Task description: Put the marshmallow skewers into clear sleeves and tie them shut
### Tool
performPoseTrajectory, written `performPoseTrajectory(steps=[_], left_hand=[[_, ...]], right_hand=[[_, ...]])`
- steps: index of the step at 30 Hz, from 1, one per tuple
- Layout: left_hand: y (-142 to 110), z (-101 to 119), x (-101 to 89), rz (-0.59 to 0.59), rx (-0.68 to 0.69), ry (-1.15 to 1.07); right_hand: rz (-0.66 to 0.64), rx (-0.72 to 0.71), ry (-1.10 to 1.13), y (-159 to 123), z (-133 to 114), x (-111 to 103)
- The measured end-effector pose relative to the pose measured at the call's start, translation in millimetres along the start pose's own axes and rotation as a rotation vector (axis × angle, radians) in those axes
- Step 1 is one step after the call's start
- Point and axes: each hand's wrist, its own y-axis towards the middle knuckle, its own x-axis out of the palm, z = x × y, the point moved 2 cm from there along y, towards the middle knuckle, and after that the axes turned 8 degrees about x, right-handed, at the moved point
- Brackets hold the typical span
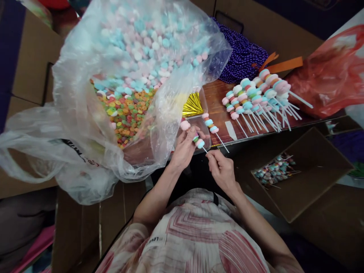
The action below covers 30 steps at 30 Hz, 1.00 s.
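My left hand (187, 146) is closed around the sweets of a candy skewer (200, 144). Pink, green and blue pieces show at its fingers, and part of the skewer is hidden by them. My right hand (222, 167) pinches the lower end of the same white stick. Just beyond my hands, another candy skewer (210, 124) lies across the rim of a clear plastic tray (207, 99). Gold twist ties (193, 104) lie in that tray. To the right, a pile of finished-looking candy skewers (256, 96) rests on the table with the white sticks pointing towards me.
A large clear bag (71, 72) holds pastel marshmallows (139, 41) and fruit-coloured ring sweets (131, 113) at the left. Purple bead strings (241, 53) and a red plastic bag (321, 76) lie behind. Below right, an open carton (309, 170) contains wrapped skewers (274, 170).
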Motion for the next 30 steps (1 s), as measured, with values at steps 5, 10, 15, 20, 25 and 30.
performPoseTrajectory(steps=[5, 10, 15, 20, 25, 30], left_hand=[[-2, 2, 2.7, -0.024, -0.061, -0.003], [-9, 4, 5.9, -0.012, -0.166, -0.02], [-4, 13, -6.6, -0.07, -0.221, 0.0], [17, 26, -16.1, 0.106, -0.035, 0.004], [26, 20, -18.6, 0.157, -0.004, -0.006], [27, 17, -23.6, 0.226, 0.064, -0.042]], right_hand=[[0.099, -0.251, -0.213, 1, -3, 12], [0.142, -0.228, -0.165, 3, -10, 18], [0.114, -0.196, -0.095, 7, -9, 4], [0.053, -0.226, -0.129, 9, -2, -3], [-0.036, -0.098, -0.048, 5, -3, 0], [-0.268, 0.311, 0.528, 4, -3, -6]])
